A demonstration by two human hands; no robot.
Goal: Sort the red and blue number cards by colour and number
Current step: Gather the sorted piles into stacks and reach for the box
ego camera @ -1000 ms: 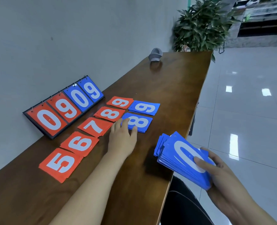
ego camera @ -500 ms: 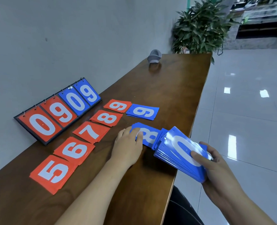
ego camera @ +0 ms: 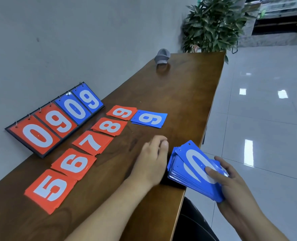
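Note:
Red card piles lie in a diagonal row on the brown table [ego camera: 187, 94]: 5 [ego camera: 46, 190], 6 [ego camera: 73, 164], 7 [ego camera: 92, 142], 8 [ego camera: 109, 126], 9 [ego camera: 121, 113]. A blue 9 pile [ego camera: 149, 119] sits right of the red 9. My right hand [ego camera: 234, 186] grips a thick blue stack [ego camera: 191, 169] with a 0 on top, thumb pressed on the numeral, over the table's right edge. My left hand [ego camera: 151, 162] rests palm down on the table, fingers drawn together, against the stack's left side. No blue 8 pile shows.
A flip scoreboard [ego camera: 53, 119] reading 0 9 0 9 leans by the wall at the left. A small grey object [ego camera: 162, 56] sits at the far end of the table, with a potted plant [ego camera: 212, 23] behind it. Shiny tiled floor lies to the right.
My left hand slid the blue 8 pile right and toward me until it met the held stack; the 8 is now out of sight. My right hand brought the stack in to the table edge.

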